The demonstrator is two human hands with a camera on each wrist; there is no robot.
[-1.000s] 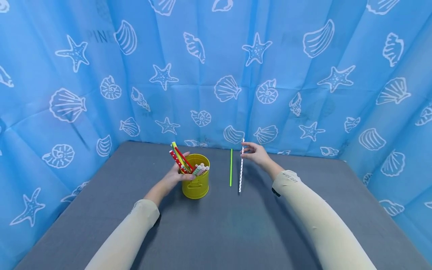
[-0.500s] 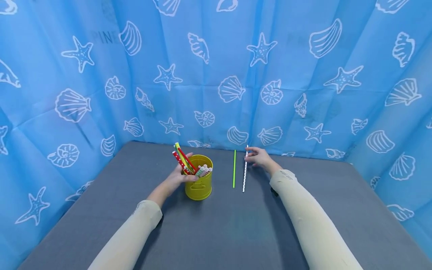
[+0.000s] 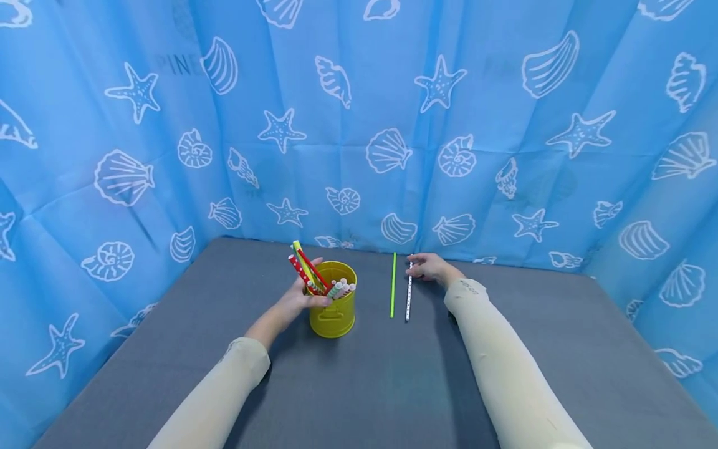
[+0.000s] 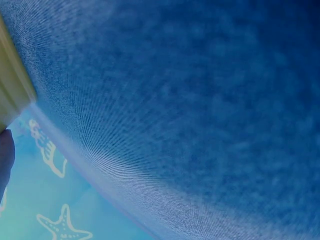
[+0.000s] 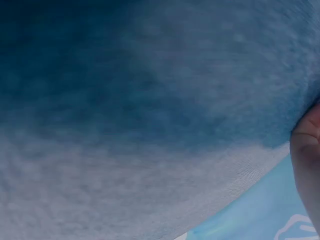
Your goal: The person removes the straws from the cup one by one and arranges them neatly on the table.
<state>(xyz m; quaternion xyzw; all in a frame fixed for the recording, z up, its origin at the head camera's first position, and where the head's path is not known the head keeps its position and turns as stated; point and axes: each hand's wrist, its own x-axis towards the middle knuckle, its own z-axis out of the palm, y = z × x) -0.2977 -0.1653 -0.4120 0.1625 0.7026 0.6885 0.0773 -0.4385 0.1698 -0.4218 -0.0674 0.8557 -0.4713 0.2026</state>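
Note:
My left hand (image 3: 293,299) grips the left side of a yellow metal bucket (image 3: 332,318), thumb across its front near the rim. Paper straws (image 3: 305,268) in red, yellow and pale stripes lean out of it, the tallest toward the left. To the right of the bucket, a plain green straw (image 3: 393,285) lies lengthwise on the table. Beside it is a white dotted straw (image 3: 408,299), whose far end my right hand (image 3: 430,267) pinches close over the tabletop. The left wrist view catches only the bucket's edge (image 4: 12,80); in the right wrist view, part of the hand (image 5: 307,150) shows.
A grey cloth-covered table (image 3: 359,386) spreads under both hands. Blue curtains (image 3: 359,93) with white shells and starfish stand along its back and both sides, close behind the far ends of the straws.
My right hand has lowered the white straw from a tilted position until it lies along the table, parallel to the green one. My left hand still holds the bucket; the head view has shifted slightly.

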